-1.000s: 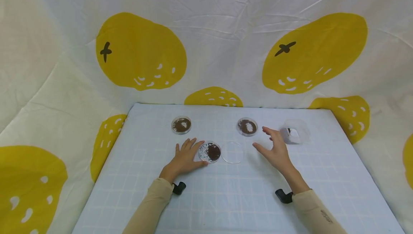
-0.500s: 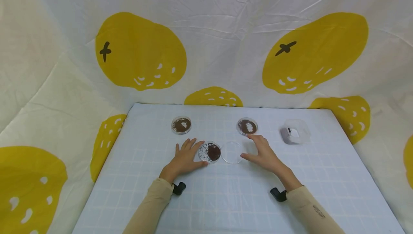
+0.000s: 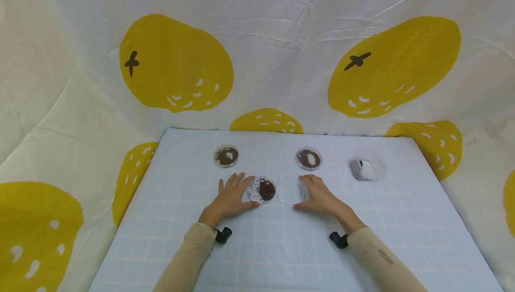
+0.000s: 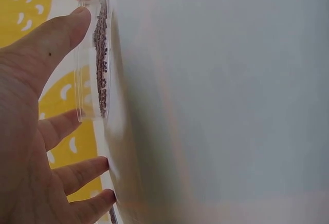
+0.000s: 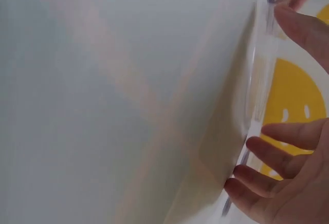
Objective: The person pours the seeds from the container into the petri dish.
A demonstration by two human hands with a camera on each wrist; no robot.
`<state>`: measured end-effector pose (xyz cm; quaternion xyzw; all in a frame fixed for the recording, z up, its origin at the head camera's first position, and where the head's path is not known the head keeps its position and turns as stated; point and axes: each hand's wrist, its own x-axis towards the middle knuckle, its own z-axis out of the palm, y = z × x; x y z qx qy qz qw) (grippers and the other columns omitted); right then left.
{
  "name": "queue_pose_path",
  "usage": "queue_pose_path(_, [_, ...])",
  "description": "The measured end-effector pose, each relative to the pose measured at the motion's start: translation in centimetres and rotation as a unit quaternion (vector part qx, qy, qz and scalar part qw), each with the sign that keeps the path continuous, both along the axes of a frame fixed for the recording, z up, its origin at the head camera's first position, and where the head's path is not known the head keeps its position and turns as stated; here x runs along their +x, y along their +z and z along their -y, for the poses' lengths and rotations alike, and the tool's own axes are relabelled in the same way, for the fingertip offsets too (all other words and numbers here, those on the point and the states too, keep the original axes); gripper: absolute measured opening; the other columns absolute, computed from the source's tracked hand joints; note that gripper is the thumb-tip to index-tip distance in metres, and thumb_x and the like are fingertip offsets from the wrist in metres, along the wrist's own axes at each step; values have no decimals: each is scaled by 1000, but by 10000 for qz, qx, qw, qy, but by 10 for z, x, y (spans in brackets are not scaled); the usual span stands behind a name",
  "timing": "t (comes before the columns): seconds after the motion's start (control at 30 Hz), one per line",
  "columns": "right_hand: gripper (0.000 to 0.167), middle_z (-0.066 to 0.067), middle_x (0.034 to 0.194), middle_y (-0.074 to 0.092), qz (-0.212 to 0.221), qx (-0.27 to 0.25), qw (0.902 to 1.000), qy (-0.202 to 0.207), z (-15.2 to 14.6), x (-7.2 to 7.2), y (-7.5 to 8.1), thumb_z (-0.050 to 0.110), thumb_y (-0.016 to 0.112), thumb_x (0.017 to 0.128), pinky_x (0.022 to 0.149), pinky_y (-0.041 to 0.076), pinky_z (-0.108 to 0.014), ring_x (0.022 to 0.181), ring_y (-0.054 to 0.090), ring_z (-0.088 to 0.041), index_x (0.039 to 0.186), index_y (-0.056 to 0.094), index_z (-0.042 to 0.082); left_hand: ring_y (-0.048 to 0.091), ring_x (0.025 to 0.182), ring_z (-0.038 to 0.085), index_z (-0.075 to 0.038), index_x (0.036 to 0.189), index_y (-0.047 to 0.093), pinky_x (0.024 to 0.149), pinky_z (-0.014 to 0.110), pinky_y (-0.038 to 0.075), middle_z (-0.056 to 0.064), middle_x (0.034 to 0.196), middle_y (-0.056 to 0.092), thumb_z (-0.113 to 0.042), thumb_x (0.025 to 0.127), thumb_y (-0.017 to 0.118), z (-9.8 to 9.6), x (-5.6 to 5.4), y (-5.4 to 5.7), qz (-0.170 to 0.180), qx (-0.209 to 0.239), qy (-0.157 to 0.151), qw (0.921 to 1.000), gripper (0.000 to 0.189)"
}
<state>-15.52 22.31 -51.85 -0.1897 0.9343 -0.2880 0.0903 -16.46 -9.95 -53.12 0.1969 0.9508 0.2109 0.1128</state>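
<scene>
My left hand (image 3: 228,199) holds a petri dish (image 3: 262,190) by its rim, thumb in front and index finger behind. White bits and a heap of dark brown granules lie in it. The left wrist view shows this dish (image 4: 93,62) edge-on between thumb and index finger, with the other fingers spread. Just right of it lies a clear petri dish lid (image 3: 289,190) on the table. My right hand (image 3: 319,197) has thumb and index finger at opposite sides of the lid's right edge. In the right wrist view the lid (image 5: 262,75) appears edge-on.
Two more petri dishes with brown granules and white bits stand farther back, one at the left (image 3: 226,156) and one at the right (image 3: 308,158). A clear plastic box (image 3: 367,165) sits at the back right. A patterned curtain (image 3: 277,73) hangs behind the table (image 3: 257,247).
My right hand has moved left from beside the plastic box, and its thumb and index finger have come round the lid. The left hand and the dishes have stayed in place.
</scene>
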Motion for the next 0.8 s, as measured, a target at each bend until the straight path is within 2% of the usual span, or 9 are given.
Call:
queue_pose_path(0.2, [102, -31, 144, 41, -87, 572, 9983, -86, 10, -3, 2, 41, 90, 71, 109, 31, -62, 135, 34, -49, 145, 40, -9, 13, 150, 38, -28, 157, 34, 111, 72, 2, 12, 162, 26, -66, 84, 67, 1, 0, 0, -3, 27, -3, 10000, 88])
queue_pose_path(0.37, [102, -30, 142, 42, -180, 821, 9964, -138, 14, -3, 1, 43, 91, 69, 108, 32, -62, 134, 35, -48, 143, 43, -8, 13, 150, 38, -28, 157, 34, 111, 72, 2, 12, 162, 26, -65, 85, 68, 0, 0, 1, 13, 50, -9, 10000, 88])
queue_pose_path(0.63, [95, -27, 140, 45, -315, 772, 9965, -113, 14, -2, 1, 43, 90, 70, 105, 35, -61, 132, 38, -46, 139, 48, -7, 12, 150, 38, -29, 157, 34, 111, 72, 1, 12, 162, 25, -65, 85, 68, 0, 0, 1, 49, 45, 10, 10000, 87])
queue_pose_path(0.8, [97, -28, 140, 45, -235, 448, 9985, -221, 12, -1, 3, 40, 91, 70, 107, 36, -58, 131, 40, -46, 141, 46, -9, 12, 150, 38, -28, 157, 34, 111, 72, 1, 12, 162, 25, -64, 85, 68, 0, 0, 2, 60, 43, 4, 10000, 88])
